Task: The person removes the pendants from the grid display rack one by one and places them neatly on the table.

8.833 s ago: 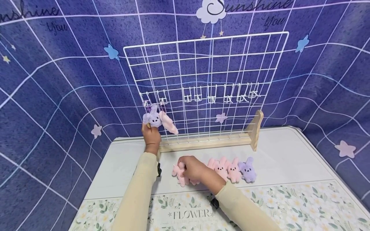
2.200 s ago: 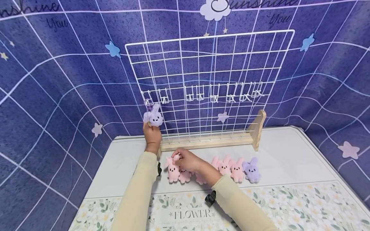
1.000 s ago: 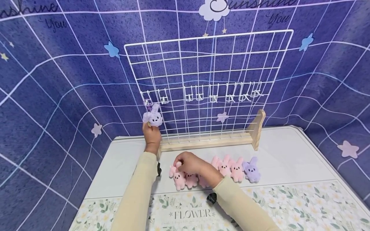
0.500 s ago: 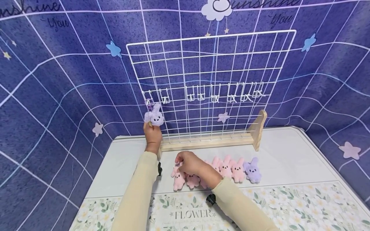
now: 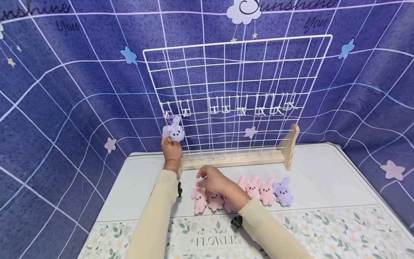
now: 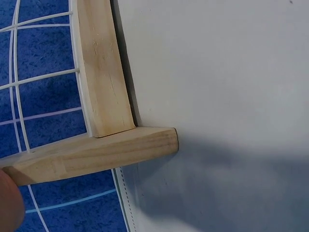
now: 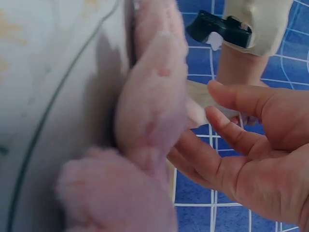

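Note:
My left hand (image 5: 171, 153) grips the wooden side post of the white wire grid rack (image 5: 224, 77) at its left end. A lilac plush bunny (image 5: 176, 133) hangs from the leftmost hook, just over that hand. In the left wrist view a fingertip (image 6: 8, 200) shows beside the rack's wooden foot (image 6: 111, 152). My right hand (image 5: 214, 180) is over the left end of a row of pink plush bunnies on the table, nearest the leftmost pink bunny (image 5: 200, 203). Thumb and fingers are apart with nothing between them in the right wrist view, close to a pink bunny (image 7: 152, 106).
Several white wire hooks (image 5: 241, 110) line the grid's middle. Further right in the row lie pink bunnies (image 5: 266, 192) and a lilac bunny (image 5: 283, 193). A floral mat (image 5: 323, 230) covers the table's front. The rack's wooden base (image 5: 233, 159) runs behind the row.
The pink bunny that hung from the second hook is off it, and a pink bunny lies at the row's left end. My right hand has let go and lifted slightly; the left keeps its place.

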The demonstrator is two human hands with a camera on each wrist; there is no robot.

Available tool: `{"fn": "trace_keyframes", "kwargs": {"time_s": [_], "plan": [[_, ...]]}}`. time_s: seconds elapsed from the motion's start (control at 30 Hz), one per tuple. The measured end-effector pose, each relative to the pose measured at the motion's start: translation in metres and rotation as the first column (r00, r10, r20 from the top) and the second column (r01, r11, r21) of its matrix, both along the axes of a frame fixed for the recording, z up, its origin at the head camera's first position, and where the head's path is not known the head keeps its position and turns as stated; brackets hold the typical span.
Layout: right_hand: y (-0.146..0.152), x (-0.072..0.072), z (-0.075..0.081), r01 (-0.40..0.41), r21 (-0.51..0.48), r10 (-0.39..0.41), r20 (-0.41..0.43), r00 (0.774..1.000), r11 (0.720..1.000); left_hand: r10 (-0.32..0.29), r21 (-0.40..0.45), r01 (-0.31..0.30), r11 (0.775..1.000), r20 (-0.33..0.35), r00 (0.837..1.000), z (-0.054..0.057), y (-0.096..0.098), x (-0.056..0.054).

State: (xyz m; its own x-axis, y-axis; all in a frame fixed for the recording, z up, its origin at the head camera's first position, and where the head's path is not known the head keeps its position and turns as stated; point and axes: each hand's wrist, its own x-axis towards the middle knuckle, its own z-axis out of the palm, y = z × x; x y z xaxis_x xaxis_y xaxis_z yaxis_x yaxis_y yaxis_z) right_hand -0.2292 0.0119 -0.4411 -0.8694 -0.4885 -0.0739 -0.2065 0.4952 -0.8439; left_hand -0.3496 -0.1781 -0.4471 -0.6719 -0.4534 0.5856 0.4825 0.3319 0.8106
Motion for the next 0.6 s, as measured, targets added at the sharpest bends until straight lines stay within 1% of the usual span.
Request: {"fn": "trace_keyframes", "kwargs": {"time_s": [0.07,0.2,0.3,0.4,0.47,0.53,0.6], "plan": [[0.0,-0.001,0.005,0.001,-0.031,0.0,0.038,0.999,1.0,-0.016,0.017,0.016,1.0,-0.019,1.0,0.001,0.001,-0.001],[-0.002,-0.004,0.011,-0.009,-0.037,0.011,0.051,0.999,0.999,-0.036,0.038,0.037,0.999,-0.034,0.999,0.003,0.001,-0.001],[-0.006,-0.006,0.014,-0.002,-0.064,0.003,0.015,1.0,0.998,-0.071,0.066,0.074,0.995,-0.049,0.996,0.004,0.003,0.0],[-0.009,-0.008,0.018,0.028,-0.117,-0.03,-0.016,0.999,0.993,-0.109,0.086,0.116,0.989,-0.08,0.991,0.005,0.004,-0.001],[-0.01,-0.009,0.021,0.048,-0.111,-0.054,-0.047,0.997,0.993,-0.13,0.093,0.14,0.986,-0.108,0.986,0.005,0.005,-0.002],[-0.011,-0.009,0.024,0.058,-0.095,-0.065,-0.069,0.996,0.994,-0.132,0.091,0.143,0.985,-0.124,0.984,0.005,0.005,-0.003],[-0.012,-0.01,0.026,0.062,-0.069,-0.068,-0.082,0.994,0.996,-0.126,0.095,0.138,0.986,-0.124,0.984,0.005,0.006,-0.004]]}}
